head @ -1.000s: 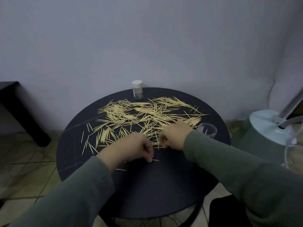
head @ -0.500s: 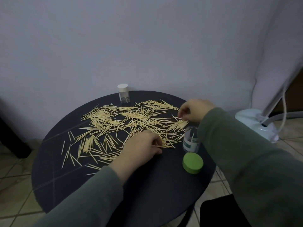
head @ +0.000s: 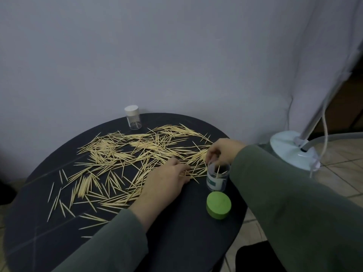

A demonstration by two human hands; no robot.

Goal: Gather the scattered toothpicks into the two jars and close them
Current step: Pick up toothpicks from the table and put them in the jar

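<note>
1. We see pale wooden toothpicks [head: 125,154] scattered over the round dark table [head: 176,242].
2. Our right hand [head: 224,150] hovers above the open clear plastic jar with a green label [head: 217,178], fingers pinched together; whether they grip toothpicks we cannot tell.
3. Our left hand [head: 167,179] rests on the pile just left of that jar, fingers curled onto several toothpicks.
4. The round green lid [head: 218,205] lies near the jar.
5. A white-capped clear jar [head: 133,120] stands at the table's far edge.
</note>
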